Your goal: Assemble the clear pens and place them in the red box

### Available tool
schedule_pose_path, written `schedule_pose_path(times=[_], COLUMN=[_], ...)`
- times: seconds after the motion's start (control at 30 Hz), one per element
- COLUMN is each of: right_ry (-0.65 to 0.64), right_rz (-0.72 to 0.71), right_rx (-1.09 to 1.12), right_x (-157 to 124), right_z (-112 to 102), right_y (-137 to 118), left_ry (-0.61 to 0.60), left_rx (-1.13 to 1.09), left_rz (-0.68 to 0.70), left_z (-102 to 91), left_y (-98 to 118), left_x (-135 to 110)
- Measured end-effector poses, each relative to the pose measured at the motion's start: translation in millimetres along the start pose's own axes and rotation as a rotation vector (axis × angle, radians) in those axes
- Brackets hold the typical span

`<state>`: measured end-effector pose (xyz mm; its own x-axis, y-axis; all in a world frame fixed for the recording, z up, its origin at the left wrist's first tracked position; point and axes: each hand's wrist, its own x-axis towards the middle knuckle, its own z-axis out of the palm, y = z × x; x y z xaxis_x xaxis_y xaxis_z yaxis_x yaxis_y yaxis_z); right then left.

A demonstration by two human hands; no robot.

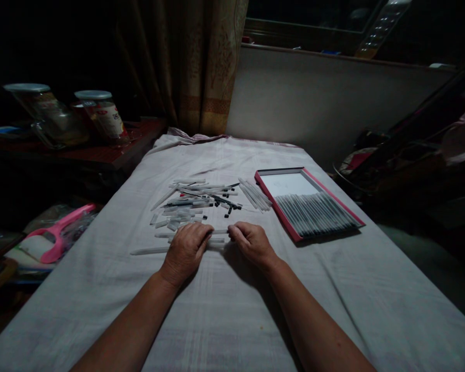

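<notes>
While the left hand [186, 249] and the right hand [251, 242] each pinch one end of a clear tube [219, 232] lying on the cloth [232, 310], the red tray [278, 209] already holds a row of pens [315, 213], its upper half bare; many loose parts [197, 202] remain beside.

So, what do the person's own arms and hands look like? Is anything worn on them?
Both forearms are bare, no sleeves in view. The left hand and right hand have no gloves; no watch, bracelet or ring shows in the dim light.
</notes>
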<state>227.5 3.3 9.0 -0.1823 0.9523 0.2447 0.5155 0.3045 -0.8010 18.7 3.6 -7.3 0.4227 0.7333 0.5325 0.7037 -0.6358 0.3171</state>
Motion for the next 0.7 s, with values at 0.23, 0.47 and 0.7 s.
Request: schedule_pose_path(times=[0.23, 0.47, 0.7], right_ry=[-0.027, -0.026, -0.039], right_rz=[-0.013, 0.008, -0.022], right_rx=[0.108, 0.023, -0.057], right_x=[-1.7, -2.4, -2.9], right_z=[-0.8, -2.6, -4.4], right_y=[3.8, 2.6, 2.3], left_ry=[-0.012, 0.002, -0.013], left_rx=[0.008, -0.005, -0.015], left_rz=[-0.019, -0.004, -0.024], left_z=[1.8, 2.4, 3.3], left_y=[-1.4, -0.8, -1.4], left_x=[-1.0, 0.1, -0.6])
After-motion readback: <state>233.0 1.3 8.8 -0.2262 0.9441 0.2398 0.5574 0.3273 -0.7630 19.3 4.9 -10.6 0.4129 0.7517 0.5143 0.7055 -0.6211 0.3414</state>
